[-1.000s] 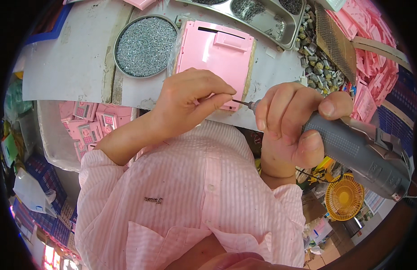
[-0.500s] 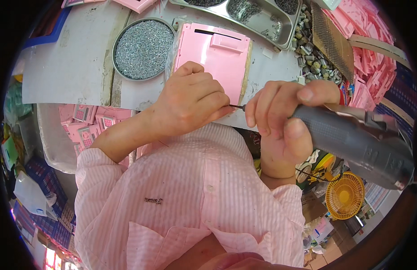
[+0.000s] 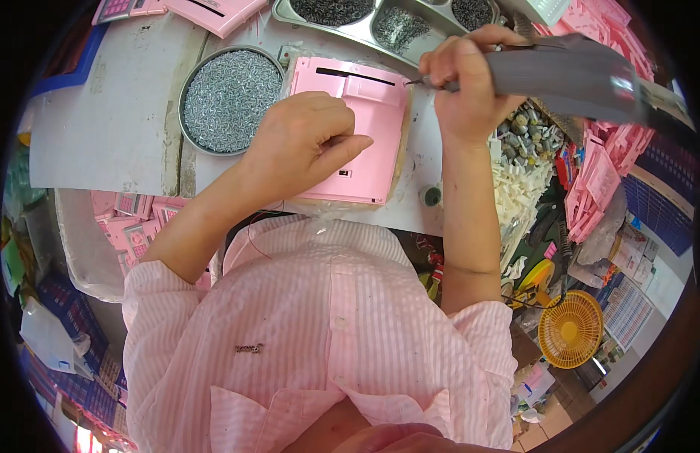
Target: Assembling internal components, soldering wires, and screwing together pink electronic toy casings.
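A flat pink plastic case panel (image 3: 380,121) with a dark slot near its far edge lies on the table before me. My left hand (image 3: 308,136) is over its left part, fingers curled and thumb against them. Whatever they may hold is hidden. In my right hand (image 3: 471,90) is a dark grey electric screwdriver (image 3: 569,79), held nearly level. Its thin bit points left and reaches the panel's far right corner; whether it touches there I cannot tell. Left of the panel stands a round tin (image 3: 233,98) full of small silvery screws.
A metal compartment tray (image 3: 357,34) with small dark and silvery parts sits at the back. Small metal parts (image 3: 527,136), white plastic pieces (image 3: 516,196) and pink parts (image 3: 592,189) pile up on the right. At lower left is a bin (image 3: 78,257) of pink calculator-like pieces. A yellow basket (image 3: 569,328) stands lower right.
My right hand has swung the screwdriver away from me, from beside my left hand to the panel's far right corner. The left hand has shifted slightly left, still curled.
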`<state>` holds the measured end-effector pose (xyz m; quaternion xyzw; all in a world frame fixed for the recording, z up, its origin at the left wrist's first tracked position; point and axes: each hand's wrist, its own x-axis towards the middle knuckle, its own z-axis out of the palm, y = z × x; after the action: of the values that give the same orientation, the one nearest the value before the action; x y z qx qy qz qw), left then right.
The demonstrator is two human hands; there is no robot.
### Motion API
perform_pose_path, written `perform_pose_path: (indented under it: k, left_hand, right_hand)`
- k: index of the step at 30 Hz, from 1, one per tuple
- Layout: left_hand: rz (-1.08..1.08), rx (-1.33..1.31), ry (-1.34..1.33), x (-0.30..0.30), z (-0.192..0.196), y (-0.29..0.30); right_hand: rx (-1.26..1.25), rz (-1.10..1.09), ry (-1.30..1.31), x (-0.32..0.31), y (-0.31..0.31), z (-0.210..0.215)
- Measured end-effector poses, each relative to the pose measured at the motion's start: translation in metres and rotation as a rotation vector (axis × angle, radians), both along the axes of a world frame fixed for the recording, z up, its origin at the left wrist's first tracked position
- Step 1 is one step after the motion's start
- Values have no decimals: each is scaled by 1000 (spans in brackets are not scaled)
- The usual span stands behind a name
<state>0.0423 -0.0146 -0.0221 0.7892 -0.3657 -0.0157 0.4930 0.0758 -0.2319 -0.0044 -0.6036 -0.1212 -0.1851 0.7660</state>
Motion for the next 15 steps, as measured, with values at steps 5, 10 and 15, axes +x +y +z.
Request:
perform_pose_path:
  k: [5, 10, 15]
  left_hand:
    - [14, -82, 43, -1, -1, 2]
    - [82, -141, -74, -2, -7, 4]
    - [146, -156, -123, -7, -1, 10]
  right_hand:
    - [-58, 24, -16, 2, 1, -10]
    - [-5, 145, -19, -4, 6, 24]
    - [88, 530, -82, -33, 35, 62]
